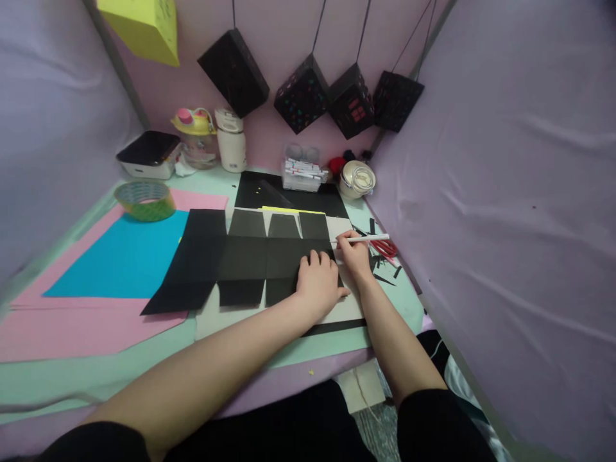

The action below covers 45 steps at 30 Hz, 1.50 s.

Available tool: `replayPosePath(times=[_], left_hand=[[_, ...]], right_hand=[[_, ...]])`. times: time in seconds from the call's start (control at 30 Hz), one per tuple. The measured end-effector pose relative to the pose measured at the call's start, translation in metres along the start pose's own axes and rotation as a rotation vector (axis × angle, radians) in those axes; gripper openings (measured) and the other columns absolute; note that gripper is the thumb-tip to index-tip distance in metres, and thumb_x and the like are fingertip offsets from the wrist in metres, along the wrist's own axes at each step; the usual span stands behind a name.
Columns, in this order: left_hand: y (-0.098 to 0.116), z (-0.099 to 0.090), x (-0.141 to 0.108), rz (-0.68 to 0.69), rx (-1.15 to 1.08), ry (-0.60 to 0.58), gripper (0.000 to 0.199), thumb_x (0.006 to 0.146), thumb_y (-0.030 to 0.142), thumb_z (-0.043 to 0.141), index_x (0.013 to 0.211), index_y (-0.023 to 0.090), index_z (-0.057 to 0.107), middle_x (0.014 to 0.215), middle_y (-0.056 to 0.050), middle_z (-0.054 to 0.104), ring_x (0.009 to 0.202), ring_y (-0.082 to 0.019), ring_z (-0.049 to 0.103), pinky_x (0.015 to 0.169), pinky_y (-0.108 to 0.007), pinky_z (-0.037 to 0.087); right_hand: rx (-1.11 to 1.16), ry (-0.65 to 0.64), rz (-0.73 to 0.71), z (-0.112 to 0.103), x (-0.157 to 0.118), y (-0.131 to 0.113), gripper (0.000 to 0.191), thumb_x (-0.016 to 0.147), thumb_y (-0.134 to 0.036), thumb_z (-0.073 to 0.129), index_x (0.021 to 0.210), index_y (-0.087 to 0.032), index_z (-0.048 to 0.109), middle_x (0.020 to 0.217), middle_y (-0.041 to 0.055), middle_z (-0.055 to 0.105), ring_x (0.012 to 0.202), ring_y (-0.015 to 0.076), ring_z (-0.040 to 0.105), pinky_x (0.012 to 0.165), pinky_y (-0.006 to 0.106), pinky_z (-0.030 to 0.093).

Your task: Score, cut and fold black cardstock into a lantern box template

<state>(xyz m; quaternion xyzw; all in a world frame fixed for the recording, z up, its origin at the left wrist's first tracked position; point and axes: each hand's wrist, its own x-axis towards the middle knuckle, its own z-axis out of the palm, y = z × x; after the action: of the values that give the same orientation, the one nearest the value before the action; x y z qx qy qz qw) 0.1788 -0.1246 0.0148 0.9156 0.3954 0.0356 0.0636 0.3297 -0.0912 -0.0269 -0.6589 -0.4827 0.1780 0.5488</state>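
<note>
A black paper sheet (240, 256), cut into flaps along its top and bottom edges and creased into panels, lies flat on a pale board (353, 292). My left hand (318, 282) rests on its right part, fingers spread, pressing it down. Beside it, at the sheet's right edge, my right hand (355, 253) grips a slim white pen (378, 237). The pen lies almost level, its back end pointing right. Its tip is at the sheet's edge, too small to make out clearly.
Red-handled scissors (384, 248) and black paper scraps (394, 273) lie to the right. Blue paper (125, 256), pink paper (86, 330) and a tape roll (145, 200) are at left. Behind stand a box of white pens (302, 174), a jar (357, 179) and bottles; black paper lanterns (303, 93) hang above.
</note>
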Motion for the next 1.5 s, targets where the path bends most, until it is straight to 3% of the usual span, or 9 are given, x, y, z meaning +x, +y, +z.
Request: replayPosePath(times=[0.13,0.27,0.47,0.67,0.97,1.5], left_hand=[[-0.017,0.016,-0.001,0.002,-0.031,0.053,0.081,0.084,0.067,0.05,0.141,0.009,0.046,0.15,-0.02,0.036,0.141,-0.037,0.026,0.115,-0.049,0.018],[-0.027,0.028,-0.005,-0.022,-0.09,0.055,0.083,0.084,0.071,0.046,0.142,0.012,0.045,0.153,-0.017,0.031,0.144,-0.036,0.021,0.117,-0.05,0.017],[-0.026,0.044,-0.01,-0.019,-0.118,0.057,0.084,0.081,0.071,0.051,0.143,0.013,0.045,0.155,-0.018,0.028,0.145,-0.037,0.016,0.116,-0.054,0.018],[-0.029,0.042,-0.011,-0.022,-0.194,0.035,0.082,0.082,0.071,0.05,0.142,0.015,0.045,0.155,-0.015,0.029,0.144,-0.036,0.019,0.115,-0.054,0.024],[-0.03,0.043,-0.01,-0.009,-0.161,0.097,0.055,0.091,0.044,0.051,0.138,0.015,0.051,0.152,-0.015,0.036,0.143,-0.034,0.025,0.113,-0.054,0.03],[-0.031,0.041,-0.01,-0.018,-0.163,0.091,0.057,0.089,0.047,0.053,0.137,0.016,0.052,0.151,-0.014,0.037,0.142,-0.034,0.027,0.113,-0.052,0.031]], right_hand=[[0.004,-0.133,0.021,-0.007,0.009,-0.008,0.01,0.075,-0.025,0.057,0.067,-0.02,0.06,0.06,-0.0032,0.058,0.059,0.0134,0.051,0.061,0.026,0.04],[-0.01,-0.299,0.084,-0.008,0.018,-0.01,0.009,0.077,-0.025,0.057,0.074,-0.02,0.063,0.063,-0.002,0.062,0.06,0.014,0.053,0.061,0.026,0.041],[-0.048,-0.228,0.013,-0.003,0.009,0.006,0.013,0.081,-0.024,0.056,0.07,-0.02,0.06,0.061,-0.0024,0.058,0.058,0.0136,0.051,0.057,0.025,0.04],[-0.051,-0.236,0.038,-0.006,0.004,0.014,0.013,0.082,-0.022,0.055,0.07,-0.02,0.059,0.06,-0.0028,0.056,0.056,0.0128,0.049,0.055,0.024,0.039],[-0.093,-0.287,0.038,-0.005,0.003,0.011,0.015,0.082,-0.023,0.054,0.069,-0.02,0.059,0.06,-0.0019,0.056,0.055,0.0134,0.049,0.054,0.025,0.038],[-0.116,-0.288,0.029,-0.005,0.003,0.011,0.014,0.082,-0.021,0.054,0.069,-0.021,0.059,0.061,-0.0017,0.057,0.056,0.0141,0.05,0.055,0.027,0.039]])
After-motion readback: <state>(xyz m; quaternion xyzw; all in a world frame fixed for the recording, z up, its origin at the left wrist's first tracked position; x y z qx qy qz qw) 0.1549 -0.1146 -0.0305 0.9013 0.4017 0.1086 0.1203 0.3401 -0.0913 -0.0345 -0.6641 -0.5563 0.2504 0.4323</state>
